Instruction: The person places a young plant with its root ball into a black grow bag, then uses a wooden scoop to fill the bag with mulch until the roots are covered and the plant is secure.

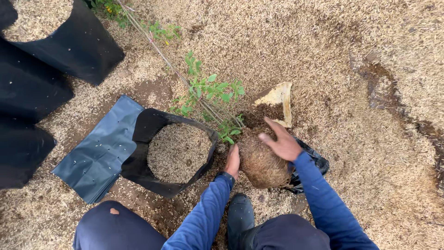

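Knees and boot: dark trousers fill the bottom edge, and a dark rubber boot [240, 215] stands on the ground between them, just under the root ball.
Left hand: the left hand [232, 161] lies flat and open against the left side of the root ball, fingers pointing up and away; it presses on the ball but does not close around it.
Right hand: the right hand [282, 142] rests on the top right of the ball with fingers spread toward the stem; palm is on the roots, not clenched.
Root ball: the root ball [261, 163] is a brown, rounded lump of fine roots, held between both hands, just beside the filled bag and touching the ground or very near it.
Key relation: the plant's long axis runs from the ball up and to the left, so the stems [185, 78] lie away from the person; both hands are equally close to the ball, one on each side.
Old bag: crumpled black plastic [314, 162] lies under and to the right of the ball.
Filled bag: an open black grow bag [178, 153] filled with rice husk stands left of the ball; a flat stack of empty bags [99, 150] lies further left.
Far: a pale torn piece [280, 99] lies beyond the hands on the husk-covered ground [370, 55]; more black bags [69, 46] stand at the upper left.
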